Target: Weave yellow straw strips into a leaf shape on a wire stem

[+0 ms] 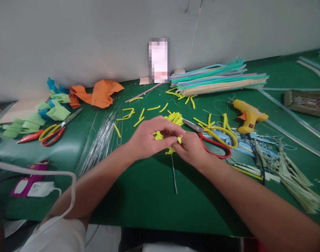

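Yellow marks the small piece [179, 140] located between your hands, above the front part of the green worktop [146, 206]. Your left hand [151, 136] has its thumb and fingertips together on this piece. Your right hand [192, 145] meets the left at the same point, its fingers curled and its grip closed on the piece; whatever lies deeper inside the fingers is hidden. Note the opening between your left thumb and forefinger, through which more yellow shows.

Directly behind your hands, locate the yellow heap [176, 118]. Below them, a thin wire [174, 178] extends toward you; its upper end is covered, so you cannot tell whether it is held. Loose yellow lengths [154, 108] lie scattered beyond your left hand. A bundle of silvery wires [101, 140] lies to the left, beside your left forearm.

Just beside your right hand lie the near scissors [201, 130], with one yellow and one red handle, blades pointing toward the heap. Farther right, the yellow glue gun [250, 115] lies near pale blue strands [243, 145]. At the rear, note the bundle of coloured stems [217, 79]. A second pair of scissors [62, 124] lies well to the left, near orange paper [103, 94].
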`<state>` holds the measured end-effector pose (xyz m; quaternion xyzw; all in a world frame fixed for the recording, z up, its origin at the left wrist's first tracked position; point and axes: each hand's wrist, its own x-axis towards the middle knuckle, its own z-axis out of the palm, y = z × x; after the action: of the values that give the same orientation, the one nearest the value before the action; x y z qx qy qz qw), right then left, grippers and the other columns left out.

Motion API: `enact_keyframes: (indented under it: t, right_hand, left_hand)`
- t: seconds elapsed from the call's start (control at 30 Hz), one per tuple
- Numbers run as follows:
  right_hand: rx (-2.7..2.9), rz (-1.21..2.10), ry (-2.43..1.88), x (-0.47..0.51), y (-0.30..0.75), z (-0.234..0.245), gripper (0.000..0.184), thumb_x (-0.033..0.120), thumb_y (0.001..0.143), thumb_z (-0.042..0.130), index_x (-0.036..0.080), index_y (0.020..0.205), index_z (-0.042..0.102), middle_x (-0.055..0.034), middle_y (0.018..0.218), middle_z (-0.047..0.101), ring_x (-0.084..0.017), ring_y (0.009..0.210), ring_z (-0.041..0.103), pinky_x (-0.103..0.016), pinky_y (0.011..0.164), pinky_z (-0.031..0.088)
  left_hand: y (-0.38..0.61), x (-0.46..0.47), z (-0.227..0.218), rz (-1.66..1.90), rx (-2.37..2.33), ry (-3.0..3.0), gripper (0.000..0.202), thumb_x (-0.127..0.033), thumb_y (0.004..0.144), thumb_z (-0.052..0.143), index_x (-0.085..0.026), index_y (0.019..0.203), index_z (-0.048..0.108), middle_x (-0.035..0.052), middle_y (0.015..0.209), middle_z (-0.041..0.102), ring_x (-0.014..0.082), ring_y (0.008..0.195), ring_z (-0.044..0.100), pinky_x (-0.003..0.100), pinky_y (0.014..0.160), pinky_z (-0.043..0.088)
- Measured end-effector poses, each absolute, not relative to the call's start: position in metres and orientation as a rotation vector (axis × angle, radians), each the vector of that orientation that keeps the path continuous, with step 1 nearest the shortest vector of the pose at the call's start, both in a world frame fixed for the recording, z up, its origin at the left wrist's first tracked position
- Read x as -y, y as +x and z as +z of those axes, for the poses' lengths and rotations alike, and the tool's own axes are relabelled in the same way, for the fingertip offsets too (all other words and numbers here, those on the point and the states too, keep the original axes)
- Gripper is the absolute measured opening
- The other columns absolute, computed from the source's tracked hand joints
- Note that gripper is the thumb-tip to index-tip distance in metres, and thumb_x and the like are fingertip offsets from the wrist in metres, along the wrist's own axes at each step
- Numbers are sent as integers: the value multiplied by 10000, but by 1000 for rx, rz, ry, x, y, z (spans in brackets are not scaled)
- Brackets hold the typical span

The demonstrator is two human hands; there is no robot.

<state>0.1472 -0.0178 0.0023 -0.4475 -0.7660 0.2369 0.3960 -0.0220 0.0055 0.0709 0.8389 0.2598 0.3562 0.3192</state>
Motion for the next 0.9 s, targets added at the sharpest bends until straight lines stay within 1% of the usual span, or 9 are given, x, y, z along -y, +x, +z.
enact_keyframes:
  t: [0.1,0.23,0.47,0.7,0.9]
  right_hand:
    - [1947,593,-1094,18,147,4,255,337,879,498,215,943,712,-67,838,735,-194,733,666,-289,642,479]
    - [1968,544,-1046,19,147,4,255,341,883,503,206,923,716,-62,796,726,-179,684,653,-270,591,446]
    - [1985,525,-1051,18,146,0,247,341,880,534,172,930,707,-88,810,727,-187,686,651,-276,595,445]
    - [2006,496,-1069,16,147,-4,244,336,899,515,188,955,700,-59,789,721,-149,644,620,-246,571,409]
    - [2038,453,-1083,15,145,-6,241,314,895,524,180,999,696,-69,810,732,-166,690,653,-250,597,432]
  left_hand:
    - [-21,-6,70,923,-625,2157,173,-145,803,667,-236,934,732,19,877,721,135,758,635,275,674,529]
    - [-21,-7,69,865,-613,2063,126,-173,799,692,-233,899,738,19,832,708,121,699,602,270,644,518]
    - [-22,-7,69,921,-643,1956,56,-197,783,730,-226,829,744,17,809,715,134,727,638,282,669,519]
    - [-24,-8,67,992,-606,1963,119,-201,789,742,-216,907,743,24,826,714,115,717,631,245,644,515]
    - [-20,-7,67,1074,-580,2008,91,-179,783,740,-212,867,750,22,814,719,115,723,635,239,653,516]
